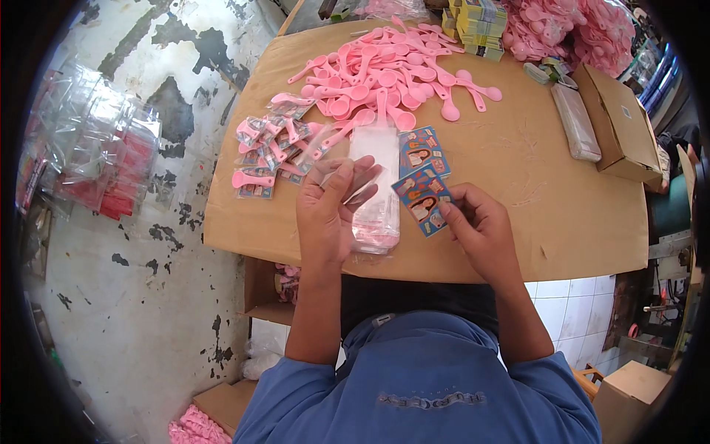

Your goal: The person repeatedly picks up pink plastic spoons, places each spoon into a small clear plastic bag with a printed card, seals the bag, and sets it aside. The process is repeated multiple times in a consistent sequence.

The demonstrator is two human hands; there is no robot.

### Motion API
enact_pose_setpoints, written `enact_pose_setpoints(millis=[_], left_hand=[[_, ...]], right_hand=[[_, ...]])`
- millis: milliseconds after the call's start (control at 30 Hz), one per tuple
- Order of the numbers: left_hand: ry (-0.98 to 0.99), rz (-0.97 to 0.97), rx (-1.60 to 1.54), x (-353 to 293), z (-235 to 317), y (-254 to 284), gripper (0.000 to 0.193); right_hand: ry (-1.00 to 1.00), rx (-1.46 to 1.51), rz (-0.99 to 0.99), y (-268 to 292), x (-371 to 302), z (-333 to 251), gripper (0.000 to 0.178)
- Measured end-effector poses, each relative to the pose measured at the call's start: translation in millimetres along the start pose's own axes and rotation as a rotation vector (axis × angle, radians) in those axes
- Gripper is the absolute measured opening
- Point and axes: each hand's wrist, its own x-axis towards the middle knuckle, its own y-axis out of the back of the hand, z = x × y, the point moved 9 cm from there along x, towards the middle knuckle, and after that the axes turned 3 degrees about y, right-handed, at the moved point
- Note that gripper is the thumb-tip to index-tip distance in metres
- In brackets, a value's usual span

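My right hand [481, 228] pinches a blue printed card [421, 201] between thumb and fingers. Just beyond it, more of these blue cards [424, 148] lie on the table. My left hand [333, 203] is closed on a clear plastic bag [364, 185], its film showing across the fingers. Under and beside that hand lies a stack of clear plastic bags [376, 214]. Left of it is a pile of packed pink spoons [274, 140], each in a bag with a card. A large heap of loose pink measuring spoons [384, 70] spreads across the far side.
The table has a brown cardboard top [562, 214]. At its right stand an open cardboard box [615, 122] and a wrapped clear pack [575, 122]. Bundled cards [479, 26] and bagged pink spoons [555, 26] sit at the back. Plastic bags [96, 140] hang at the left wall.
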Motion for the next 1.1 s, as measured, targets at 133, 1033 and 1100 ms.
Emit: enact_pose_setpoints(millis=[133, 1033, 1100], left_hand=[[-0.063, -0.014, 0.036, -4.7, -6.5, -17.5, 0.018], [0.074, -0.2, 0.003, -34.2, -48.4, -77.8, 0.03], [0.058, -0.195, 0.044, -36.7, -46.8, -80.7, 0.034]], right_hand=[[-0.005, 0.093, -0.016, -10.0, 1.4, -1.2, 0.016], [0.077, 0.528, 0.058, -16.7, 3.7, 0.6, 0.014], [0.133, 0.528, 0.136, -13.4, 6.5, 3.7, 0.016]])
